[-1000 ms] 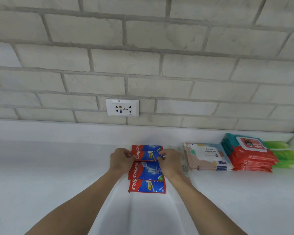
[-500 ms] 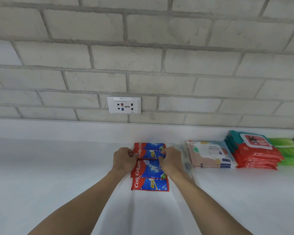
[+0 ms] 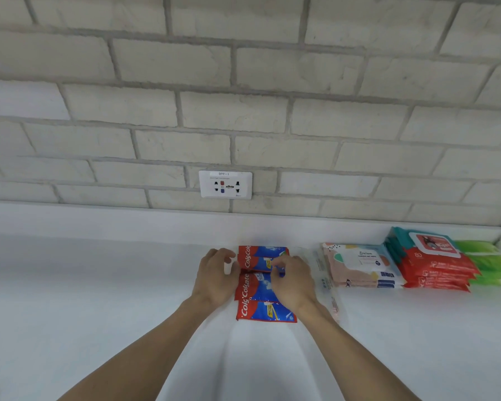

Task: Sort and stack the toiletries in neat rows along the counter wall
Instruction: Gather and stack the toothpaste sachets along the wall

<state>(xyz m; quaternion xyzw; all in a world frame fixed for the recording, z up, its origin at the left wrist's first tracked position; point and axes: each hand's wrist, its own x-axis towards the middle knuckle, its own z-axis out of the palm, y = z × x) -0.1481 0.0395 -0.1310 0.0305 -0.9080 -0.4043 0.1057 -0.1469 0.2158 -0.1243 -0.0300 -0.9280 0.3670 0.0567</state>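
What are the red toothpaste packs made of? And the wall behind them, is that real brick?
The toothpaste packs look like thin glossy plastic film: they shine and lie flat and slightly crinkled. The wall looks like pale, matte brick with grey mortar lines and rough, chipped faces; whether it is true brick or a facing cannot be told. The counter looks smooth, white and hard.

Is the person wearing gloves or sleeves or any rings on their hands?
No. The left hand and right hand are both bare, with no gloves, and no rings or watch show. Both forearms are bare too, up to the bottom edge of the picture, so no sleeves are in view. The fingernails look short and plain, though they are too small to tell for sure.
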